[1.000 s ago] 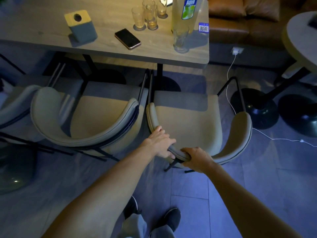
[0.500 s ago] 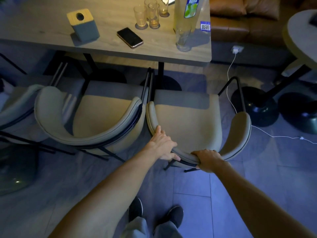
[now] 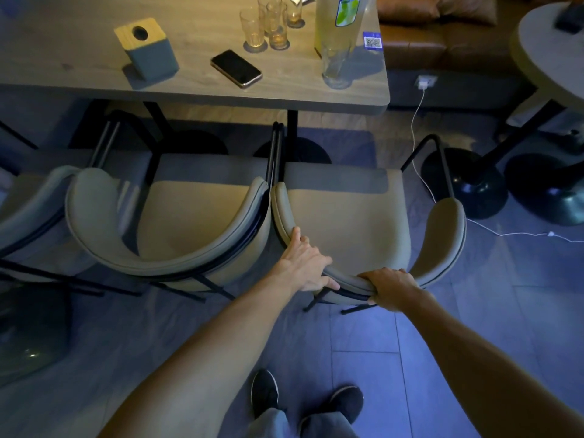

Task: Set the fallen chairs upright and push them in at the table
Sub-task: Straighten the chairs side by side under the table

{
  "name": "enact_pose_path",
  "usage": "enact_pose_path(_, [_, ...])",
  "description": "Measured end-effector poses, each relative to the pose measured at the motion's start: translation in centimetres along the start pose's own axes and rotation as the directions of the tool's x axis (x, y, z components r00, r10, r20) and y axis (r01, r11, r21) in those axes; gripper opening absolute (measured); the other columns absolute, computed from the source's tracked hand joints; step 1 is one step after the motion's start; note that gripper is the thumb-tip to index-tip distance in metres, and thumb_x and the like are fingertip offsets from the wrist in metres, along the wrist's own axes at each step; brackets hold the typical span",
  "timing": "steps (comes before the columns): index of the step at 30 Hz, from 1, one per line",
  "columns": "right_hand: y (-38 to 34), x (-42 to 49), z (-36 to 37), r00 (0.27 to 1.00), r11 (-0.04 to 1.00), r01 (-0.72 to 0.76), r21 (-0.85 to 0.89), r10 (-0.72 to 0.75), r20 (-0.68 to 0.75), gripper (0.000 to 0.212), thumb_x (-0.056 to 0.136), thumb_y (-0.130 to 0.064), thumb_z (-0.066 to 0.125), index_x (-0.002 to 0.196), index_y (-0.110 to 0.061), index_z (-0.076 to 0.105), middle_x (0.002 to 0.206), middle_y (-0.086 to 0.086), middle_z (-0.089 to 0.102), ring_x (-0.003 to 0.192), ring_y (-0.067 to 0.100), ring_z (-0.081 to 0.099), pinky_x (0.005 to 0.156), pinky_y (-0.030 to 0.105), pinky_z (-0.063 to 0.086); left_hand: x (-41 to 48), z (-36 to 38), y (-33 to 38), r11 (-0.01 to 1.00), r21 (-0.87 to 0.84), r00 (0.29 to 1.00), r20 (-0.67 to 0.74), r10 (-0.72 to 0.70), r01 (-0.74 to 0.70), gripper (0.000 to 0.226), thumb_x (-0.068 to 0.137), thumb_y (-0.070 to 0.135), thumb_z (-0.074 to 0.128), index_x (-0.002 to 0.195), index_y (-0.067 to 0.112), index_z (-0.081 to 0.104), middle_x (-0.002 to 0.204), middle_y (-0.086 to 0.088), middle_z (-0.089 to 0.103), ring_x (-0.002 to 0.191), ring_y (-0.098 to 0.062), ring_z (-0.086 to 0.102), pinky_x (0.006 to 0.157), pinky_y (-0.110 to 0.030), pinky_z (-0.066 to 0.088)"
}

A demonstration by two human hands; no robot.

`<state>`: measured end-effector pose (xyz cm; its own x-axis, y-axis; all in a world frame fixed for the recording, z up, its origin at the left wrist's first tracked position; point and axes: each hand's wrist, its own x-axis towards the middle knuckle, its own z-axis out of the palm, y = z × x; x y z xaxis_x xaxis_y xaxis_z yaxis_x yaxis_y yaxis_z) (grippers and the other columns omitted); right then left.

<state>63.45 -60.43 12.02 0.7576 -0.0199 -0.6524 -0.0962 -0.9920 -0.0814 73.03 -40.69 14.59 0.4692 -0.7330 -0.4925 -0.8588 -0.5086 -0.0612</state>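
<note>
Gripping the upright chair (image 3: 341, 216) by its padded back rim, left hand (image 3: 303, 263) and right hand (image 3: 392, 287) both curled round it, suits a stiff, likely light frame standing just short of the tabletop (image 3: 79, 58).

Bare forearms, two, reaching from lower frame to centre; left hand (image 3: 305, 263) fingers spread along chair back (image 3: 346, 279), thumb beneath; right hand (image 3: 392, 287) curled over same

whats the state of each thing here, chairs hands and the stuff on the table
right chair: upright, seat out from the table
left chair: upright, beside it, untouched
left hand: grips the right chair's backrest
right hand: grips the same backrest
phone: flat on the table, screen dark
tall glass: upright, empty
charger: plugged in
</note>
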Motion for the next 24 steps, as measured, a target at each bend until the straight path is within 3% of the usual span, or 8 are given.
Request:
enact_pose_path(12, [1.9,0.3,-0.7,0.999,0.999,-0.030,-0.016,0.030,0.011,0.035,0.091,-0.029,0.063,0.123,-0.041,0.056,0.114,-0.008,0.067,0.109,0.021,0.060,0.100,0.045,0.038,1.7,0.0,1.1,0.989,-0.144,0.999,-0.021,-0.041,0.037,0.073,0.085,0.082,0.029,0.125,0.028,0.059,0.126,-0.019,0.059,0.126,-0.043,0.043,0.114,-0.064,0.003])
enact_pose_path(18, [1.3,0.2,-0.4,0.999,0.999,-0.031,-0.011,0.031,0.008,0.030,0.089,-0.028,0.063,0.117,-0.039,0.059,0.105,-0.009,0.067,0.102,0.018,0.061,0.097,0.043,0.040,1.2,0.4,1.2,0.990,-0.132,0.998,-0.026,-0.051,0.047,0.077,0.086,0.081,0.028,0.134,0.027,0.053,0.134,-0.018,0.054,0.130,-0.041,0.040,0.115,-0.062,0.004])
enact_pose_path(21, [-0.3,0.6,-0.6,0.997,0.998,-0.067,0.015,0.066,0.035,0.028,0.086,-0.035,0.060,0.114,-0.033,0.059,0.102,-0.006,0.066,0.097,0.019,0.062,0.096,0.043,0.043,0.4,1.1,1.2,0.985,-0.165,0.992,-0.106,-0.068,0.050,0.075,0.089,0.077,0.030,0.136,0.023,0.051,0.135,-0.017,0.052,0.132,-0.037,0.038,0.118,-0.056,0.006])
enact_pose_path(24, [-3.6,1.5,-1.2,1.000,0.985,-0.004,0.172,0.005,-0.001,0.037,0.089,-0.053,0.055,0.110,-0.023,0.059,0.101,0.002,0.067,0.090,0.023,0.065,0.089,0.043,0.053,-1.1,2.0,0.0,0.968,-0.253,0.962,-0.266,-0.066,-0.003,0.060,0.095,0.063,0.042,0.135,0.019,0.052,0.134,-0.015,0.048,0.132,-0.032,0.034,0.119,-0.045,0.014])
